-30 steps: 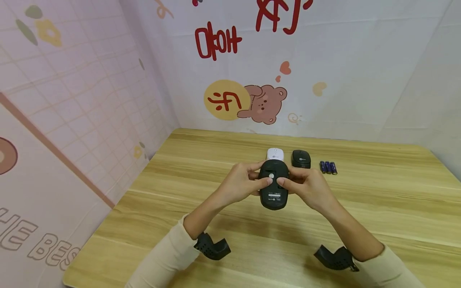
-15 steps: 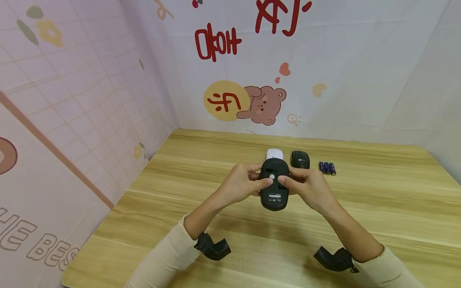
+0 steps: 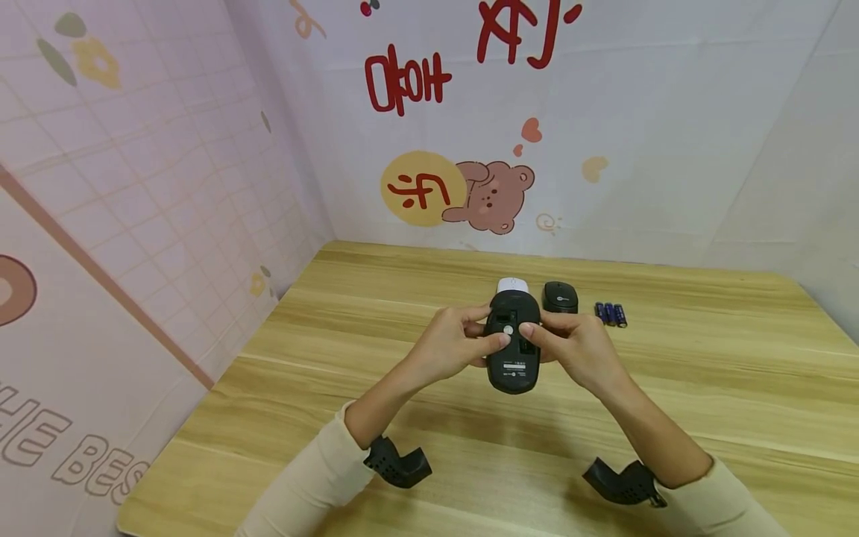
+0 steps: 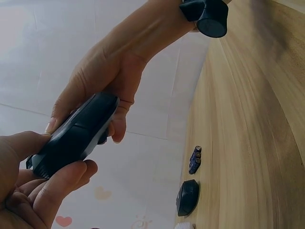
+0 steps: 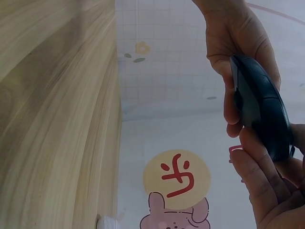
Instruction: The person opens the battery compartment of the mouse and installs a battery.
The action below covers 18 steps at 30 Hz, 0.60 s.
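Observation:
Both hands hold a black computer mouse (image 3: 514,377) up over the table, its underside facing the head camera. A pale round spot, a small printed label and dark openings show on that underside. My left hand (image 3: 446,339) grips one side, thumb on the underside near the pale spot. Opposite it, my right hand (image 3: 580,347) pinches the other side, thumb lying next to a dark opening. In the left wrist view the mouse (image 4: 78,133) appears side-on between the hands. The right wrist view shows its rounded top (image 5: 267,112), with fingers of both hands around it.
Behind the held mouse stands a white mouse (image 3: 513,284), partly covered by it. A second black mouse (image 3: 560,296) sits to the right, then three blue batteries (image 3: 610,314) side by side. All rest on the wood-grain table (image 3: 349,321), backed by a printed cloth (image 3: 644,97).
The held mouse has tilted slightly, and its far end covers more of the white mouse. The dark openings on its underside show more plainly. Both hands keep their grip nearly in place.

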{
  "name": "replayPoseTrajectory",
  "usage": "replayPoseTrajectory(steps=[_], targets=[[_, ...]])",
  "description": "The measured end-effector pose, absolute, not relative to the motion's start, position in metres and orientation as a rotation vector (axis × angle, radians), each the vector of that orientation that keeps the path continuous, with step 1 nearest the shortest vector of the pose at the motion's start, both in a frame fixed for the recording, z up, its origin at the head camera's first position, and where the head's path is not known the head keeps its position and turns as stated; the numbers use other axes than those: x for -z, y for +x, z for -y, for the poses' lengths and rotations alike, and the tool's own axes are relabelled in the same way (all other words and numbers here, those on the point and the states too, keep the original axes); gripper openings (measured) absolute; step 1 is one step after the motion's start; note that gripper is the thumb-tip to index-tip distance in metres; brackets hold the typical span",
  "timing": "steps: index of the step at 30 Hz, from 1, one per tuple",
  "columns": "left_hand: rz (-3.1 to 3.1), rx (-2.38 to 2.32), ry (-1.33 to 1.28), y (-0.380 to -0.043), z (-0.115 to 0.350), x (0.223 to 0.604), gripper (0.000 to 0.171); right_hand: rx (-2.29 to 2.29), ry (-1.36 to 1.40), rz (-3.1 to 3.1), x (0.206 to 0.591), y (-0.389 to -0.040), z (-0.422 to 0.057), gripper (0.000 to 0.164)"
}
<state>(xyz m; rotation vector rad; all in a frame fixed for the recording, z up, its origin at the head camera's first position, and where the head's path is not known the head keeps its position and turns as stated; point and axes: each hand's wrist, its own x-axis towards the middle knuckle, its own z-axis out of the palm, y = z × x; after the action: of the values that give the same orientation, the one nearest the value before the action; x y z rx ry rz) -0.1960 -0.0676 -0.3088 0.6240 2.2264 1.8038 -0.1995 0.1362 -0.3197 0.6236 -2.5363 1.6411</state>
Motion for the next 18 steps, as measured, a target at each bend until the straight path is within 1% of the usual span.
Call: replayPoseTrajectory(steps=[11,18], targets=[[-2.232,-1.805,0.638,-0.1971,0.0665,0.3125,0.055,-1.613,0.579,2.522,0.32,-0.2012,-0.1349,0.029],[-2.237,-1.805,0.674,-0.1972,0.0667,0.3142,0.052,-1.645,0.545,2.501,0.322,-0.2001,-0.1328,0.033]])
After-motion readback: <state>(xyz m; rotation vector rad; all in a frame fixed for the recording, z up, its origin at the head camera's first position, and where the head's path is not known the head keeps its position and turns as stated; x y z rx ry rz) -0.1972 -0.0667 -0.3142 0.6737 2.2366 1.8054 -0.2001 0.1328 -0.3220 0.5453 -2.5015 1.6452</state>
